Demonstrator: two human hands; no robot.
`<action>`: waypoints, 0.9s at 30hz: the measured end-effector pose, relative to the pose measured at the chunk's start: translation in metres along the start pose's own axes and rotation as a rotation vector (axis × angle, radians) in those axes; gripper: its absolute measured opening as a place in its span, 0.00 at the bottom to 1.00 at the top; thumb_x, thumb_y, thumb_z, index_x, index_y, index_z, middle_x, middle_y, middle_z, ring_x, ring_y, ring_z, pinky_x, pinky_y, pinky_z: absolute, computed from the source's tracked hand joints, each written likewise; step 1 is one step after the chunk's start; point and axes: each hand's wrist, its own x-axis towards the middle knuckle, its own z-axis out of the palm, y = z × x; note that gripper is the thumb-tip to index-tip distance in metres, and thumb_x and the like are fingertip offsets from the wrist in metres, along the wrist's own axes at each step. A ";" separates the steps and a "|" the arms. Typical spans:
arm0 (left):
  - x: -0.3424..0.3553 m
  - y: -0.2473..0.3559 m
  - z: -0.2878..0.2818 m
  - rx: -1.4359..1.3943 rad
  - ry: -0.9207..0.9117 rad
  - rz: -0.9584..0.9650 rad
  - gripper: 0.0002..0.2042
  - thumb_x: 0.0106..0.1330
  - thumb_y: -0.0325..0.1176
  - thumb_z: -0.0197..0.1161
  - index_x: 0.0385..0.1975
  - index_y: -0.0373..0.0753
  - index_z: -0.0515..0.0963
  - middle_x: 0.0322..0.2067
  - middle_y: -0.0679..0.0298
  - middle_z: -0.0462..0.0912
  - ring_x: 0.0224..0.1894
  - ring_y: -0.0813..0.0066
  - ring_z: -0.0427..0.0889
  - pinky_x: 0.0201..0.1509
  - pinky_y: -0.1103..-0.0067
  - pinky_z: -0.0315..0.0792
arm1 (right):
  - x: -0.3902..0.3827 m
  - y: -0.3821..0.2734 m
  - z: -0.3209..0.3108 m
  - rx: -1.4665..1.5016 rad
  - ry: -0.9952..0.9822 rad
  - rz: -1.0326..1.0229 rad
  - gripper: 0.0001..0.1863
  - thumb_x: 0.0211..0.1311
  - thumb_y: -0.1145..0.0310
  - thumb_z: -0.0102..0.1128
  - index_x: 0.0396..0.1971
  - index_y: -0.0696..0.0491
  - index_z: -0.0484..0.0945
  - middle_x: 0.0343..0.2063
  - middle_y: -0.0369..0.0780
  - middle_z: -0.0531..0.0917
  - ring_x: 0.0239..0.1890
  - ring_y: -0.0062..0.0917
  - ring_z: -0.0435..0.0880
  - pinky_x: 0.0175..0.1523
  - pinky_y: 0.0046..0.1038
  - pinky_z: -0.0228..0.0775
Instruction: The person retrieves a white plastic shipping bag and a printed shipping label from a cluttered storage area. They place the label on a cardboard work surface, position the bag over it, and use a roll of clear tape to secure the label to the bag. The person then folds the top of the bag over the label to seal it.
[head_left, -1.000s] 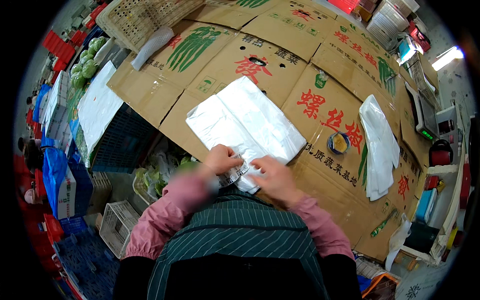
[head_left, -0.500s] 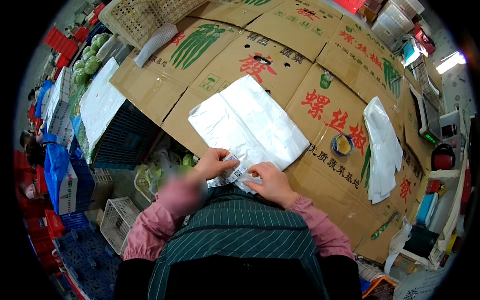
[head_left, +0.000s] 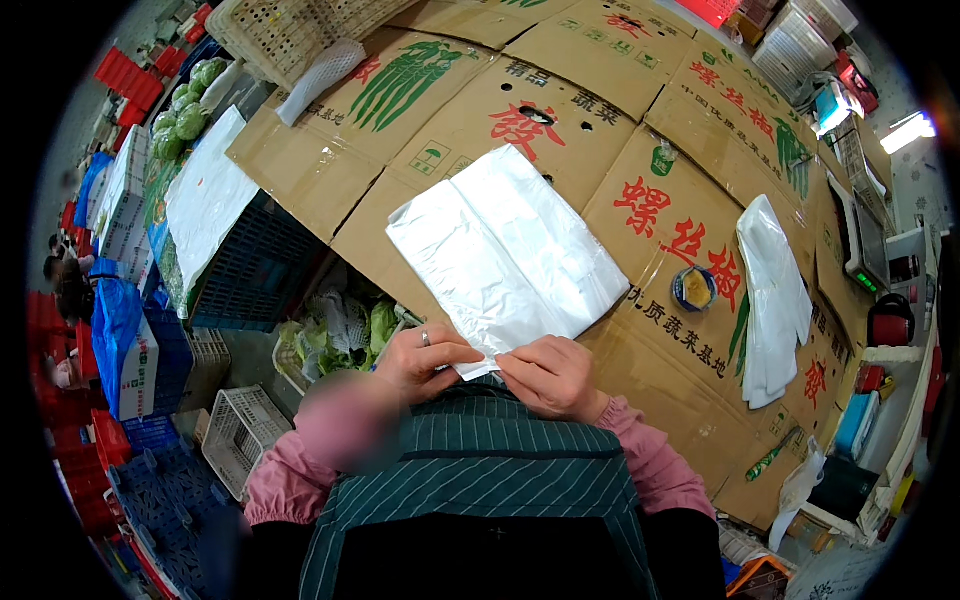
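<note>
A stack of flat white plastic bags point(head_left: 510, 250) lies on the cardboard, its near corner reaching toward me. At that corner my left hand point(head_left: 430, 358) is closed, thumb and fingers pinching a small white label point(head_left: 476, 370). My right hand point(head_left: 550, 376) is closed too, its fingertips pinched at the label's other end, close against the bag corner. The label's face is turned away, and I cannot tell whether it sticks to the plastic. A ring shows on a left finger. Both hands are just above my green striped apron point(head_left: 500, 440).
Flattened cardboard point(head_left: 660, 345) covers the table. To the right are a tape roll point(head_left: 694, 288), more white bags point(head_left: 770, 300), a green-handled tool point(head_left: 773, 455) and a scale point(head_left: 860, 240). A basket point(head_left: 290, 40) stands far left; a crate point(head_left: 243, 435) and leafy vegetables point(head_left: 345, 325) are lower left.
The printed label has turned, showing a plain white side now. My left fingers have curled lower around it, and my right hand has moved from loosely bent to a tight pinch beside the left.
</note>
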 end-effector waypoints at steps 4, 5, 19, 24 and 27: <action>-0.003 0.000 -0.001 -0.027 -0.044 -0.087 0.18 0.44 0.17 0.64 0.38 0.39 0.80 0.33 0.61 0.79 0.34 0.66 0.79 0.35 0.76 0.74 | 0.002 -0.002 0.000 0.045 0.017 0.032 0.10 0.44 0.75 0.68 0.30 0.53 0.80 0.23 0.36 0.78 0.22 0.27 0.77 0.26 0.25 0.68; -0.003 0.001 -0.002 -0.040 -0.060 -0.130 0.17 0.46 0.18 0.65 0.39 0.39 0.79 0.34 0.61 0.79 0.35 0.67 0.79 0.36 0.77 0.74 | 0.002 -0.002 0.000 0.065 0.020 0.052 0.10 0.44 0.75 0.68 0.30 0.53 0.80 0.23 0.37 0.77 0.22 0.28 0.76 0.26 0.24 0.68; -0.008 -0.013 0.017 -0.770 -0.022 -0.845 0.12 0.62 0.30 0.63 0.42 0.31 0.75 0.33 0.64 0.80 0.32 0.84 0.77 0.35 0.85 0.71 | -0.012 -0.004 0.014 0.851 0.051 1.047 0.06 0.59 0.73 0.60 0.29 0.61 0.78 0.21 0.32 0.78 0.24 0.12 0.72 0.30 0.16 0.64; 0.007 0.005 0.020 -0.729 0.148 -0.726 0.09 0.62 0.31 0.62 0.38 0.33 0.77 0.26 0.67 0.80 0.26 0.86 0.74 0.28 0.85 0.69 | -0.010 -0.006 0.014 0.668 0.044 0.837 0.05 0.57 0.74 0.61 0.28 0.61 0.78 0.21 0.34 0.78 0.24 0.13 0.73 0.29 0.17 0.64; 0.008 0.008 0.020 -0.350 0.177 -0.584 0.06 0.61 0.30 0.63 0.30 0.32 0.78 0.21 0.65 0.77 0.23 0.84 0.72 0.26 0.84 0.66 | -0.003 -0.011 0.007 0.588 0.012 0.719 0.04 0.56 0.75 0.61 0.26 0.61 0.78 0.20 0.35 0.77 0.23 0.14 0.73 0.28 0.18 0.65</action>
